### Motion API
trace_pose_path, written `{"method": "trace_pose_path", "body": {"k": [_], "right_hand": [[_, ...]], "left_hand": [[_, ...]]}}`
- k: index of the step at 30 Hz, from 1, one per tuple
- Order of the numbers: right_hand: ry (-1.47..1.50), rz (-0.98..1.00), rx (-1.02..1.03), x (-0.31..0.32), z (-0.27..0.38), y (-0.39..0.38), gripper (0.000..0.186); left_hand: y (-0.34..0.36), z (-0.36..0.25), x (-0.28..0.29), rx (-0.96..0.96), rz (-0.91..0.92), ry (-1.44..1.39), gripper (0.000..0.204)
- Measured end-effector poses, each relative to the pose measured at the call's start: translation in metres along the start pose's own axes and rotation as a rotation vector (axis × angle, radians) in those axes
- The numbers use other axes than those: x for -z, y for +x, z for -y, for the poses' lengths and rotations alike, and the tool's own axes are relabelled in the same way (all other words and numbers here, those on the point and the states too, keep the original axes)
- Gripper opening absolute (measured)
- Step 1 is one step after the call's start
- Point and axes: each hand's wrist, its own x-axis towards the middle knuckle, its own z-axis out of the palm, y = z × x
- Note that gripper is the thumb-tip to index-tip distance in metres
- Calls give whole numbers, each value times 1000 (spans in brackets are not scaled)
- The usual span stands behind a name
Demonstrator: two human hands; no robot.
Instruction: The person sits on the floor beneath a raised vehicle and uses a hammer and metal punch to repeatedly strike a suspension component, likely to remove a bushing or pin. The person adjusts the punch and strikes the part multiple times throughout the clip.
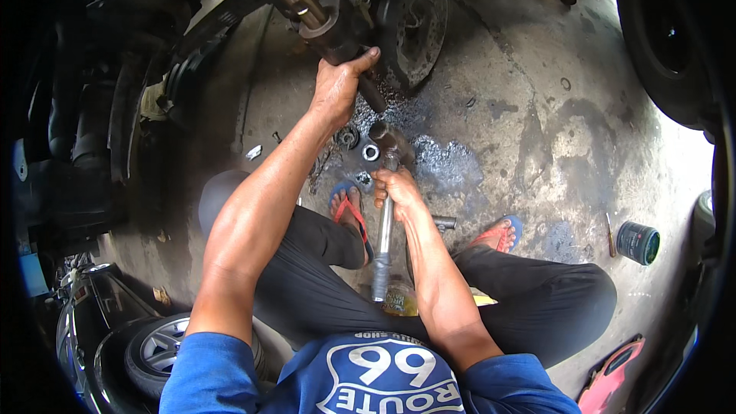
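My left hand [336, 90] reaches forward and grips a dark greasy shaft housing [337, 38] that slants out from a vehicle's axle assembly. My right hand [396, 192] is closed around the steel handle of a hammer [383, 241], its heavy head [389, 140] raised just below the housing's lower end. A brake disc [418, 19] stands right beside the shaft. I sit on the stained concrete floor [537, 130] with my knees apart.
Small metal rings and a bearing [371, 152] lie on the floor between my sandalled feet. A dark round tin [638, 242] stands at the right, a tyre [663, 38] at the upper right. A wheel [157, 345] lies at the lower left. A plastic bottle [400, 300] rests near my lap.
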Motion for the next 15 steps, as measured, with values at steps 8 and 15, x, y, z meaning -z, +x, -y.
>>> {"method": "trace_pose_path", "body": {"k": [8,15], "right_hand": [[215,-289,-98,71,-46,42,16],[346,-486,-73,85,-46,61,7]], "left_hand": [[6,17,-2,-136,-120,36,27],[4,12,-3,-114,-71,-1,30]]}}
